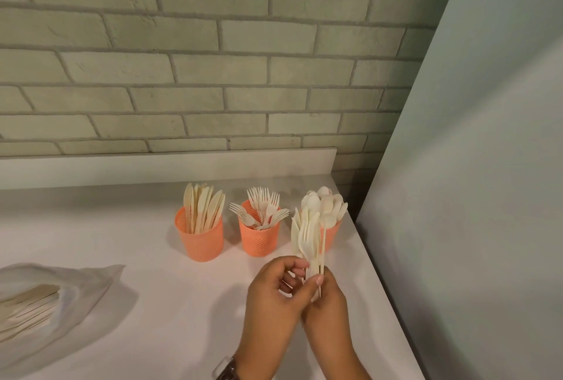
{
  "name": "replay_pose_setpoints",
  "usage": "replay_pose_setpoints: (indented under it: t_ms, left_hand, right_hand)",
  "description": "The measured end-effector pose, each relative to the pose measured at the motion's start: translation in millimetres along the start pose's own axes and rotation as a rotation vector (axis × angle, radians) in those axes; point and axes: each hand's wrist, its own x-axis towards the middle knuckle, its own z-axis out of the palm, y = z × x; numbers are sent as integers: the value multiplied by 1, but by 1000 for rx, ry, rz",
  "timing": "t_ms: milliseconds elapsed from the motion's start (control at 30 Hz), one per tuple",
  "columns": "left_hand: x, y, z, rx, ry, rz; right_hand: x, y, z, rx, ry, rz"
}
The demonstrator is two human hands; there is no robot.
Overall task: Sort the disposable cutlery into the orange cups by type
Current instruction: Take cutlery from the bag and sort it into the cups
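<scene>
I grip a bundle of cream disposable cutlery (307, 236) upright in my right hand (327, 300), thumb pressed across the handles. My left hand (274, 288) is curled in beside it, its fingertips on the same handles. A fork and some rounded ends show in the bundle; I cannot tell the rest apart.

The bundle is above the white desk (152, 303), just in front of the right-hand orange mesh cup (332, 233), which is full of spoons and partly hidden behind it. The middle orange mesh cup (259, 238) holds forks, some leaning outward. The left orange mesh cup (199, 239) holds knives standing upright.

Well apart at the left edge lies a white plastic bag (76, 288) with more cream cutlery (27, 303) inside. A wristwatch (227, 369) sits on my left wrist. A pale brick wall (213, 59) rises behind the desk.
</scene>
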Motion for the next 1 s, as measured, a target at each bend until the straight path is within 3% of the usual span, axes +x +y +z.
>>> replay_pose_setpoints:
  t_ms: [200, 333, 467, 633, 700, 800, 1000]
  left_hand:
    - [10, 10, -7, -202, 0, -178]
    - [15, 16, -14, -301, -53, -226]
    - [20, 25, -22, -289, -18, -165]
    - [63, 49, -52, -249, 201, 9]
    - [90, 50, -64, -167, 272, 83]
    - [120, 31, -62, 141, 299, 139]
    - [145, -17, -38, 461, 152, 85]
  right_hand:
    - [-2, -3, -6, -188, 20, -144]
    - [-2, -8, -6, -65, 8, -115]
    - [-2, -8, -4, 55, -73, -48]
    - [-6, -6, -10, 356, -161, 93]
    - [-5, -4, -14, 455, -153, 136]
    - [-1, -4, -19, 500, -131, 134]
    - [4, -4, -23, 494, -101, 134]
